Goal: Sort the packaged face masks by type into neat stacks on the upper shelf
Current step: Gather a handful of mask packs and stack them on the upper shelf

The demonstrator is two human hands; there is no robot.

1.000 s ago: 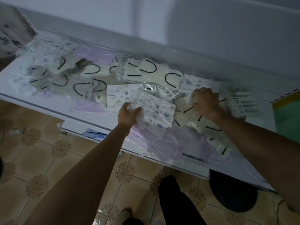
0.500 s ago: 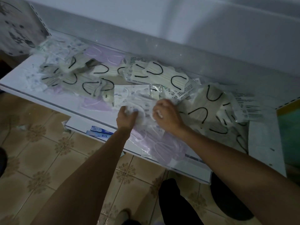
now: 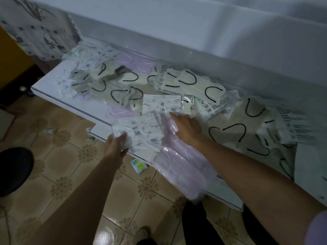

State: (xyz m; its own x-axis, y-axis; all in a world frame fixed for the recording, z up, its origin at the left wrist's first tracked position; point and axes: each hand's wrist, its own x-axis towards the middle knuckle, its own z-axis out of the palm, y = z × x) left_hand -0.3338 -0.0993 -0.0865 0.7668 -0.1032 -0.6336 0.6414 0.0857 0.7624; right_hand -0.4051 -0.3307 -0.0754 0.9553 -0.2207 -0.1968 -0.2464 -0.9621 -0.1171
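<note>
"Which pack does the left hand (image 3: pixel 116 144) have?"

"A clear-wrapped white face mask with small blue-grey prints (image 3: pixel 139 129). The thumb lies on top of its near corner and the fingers curl underneath, so it's pinched right at the front edge of the white upper shelf (image 3: pixel 58 82). More of the same printed kind lie just beyond that hold."

"And the right hand (image 3: pixel 187 128)?"

"It lies flat with straight fingers and grasps nothing. The palm presses on a pile of lilac masks in crinkly clear wrappers (image 3: pixel 177 167). That pile trails from under the wrist back toward the person and hangs over the shelf's front edge. The fingertips (image 3: pixel 173 115) reach the edge of another printed pack."

"Are the two hands close?"

"Near, but not touching. Printed packs lie between them."

"What's around them?"

"Cream masks with black ear loops (image 3: pixel 228 131) lie scattered to the outside of the right hand. More lie beyond both hands toward the white back wall (image 3: pixel 177 23), jumbled with lilac and printed ones, all overlapping."

"And lower down?"

"Under the left forearm there's a brown patterned tiled floor (image 3: pixel 62 165). A small blue-and-green packet (image 3: pixel 138 165) lies on it just beside that wrist. The light is dim, and I can't read the print on the wrappers."
</note>
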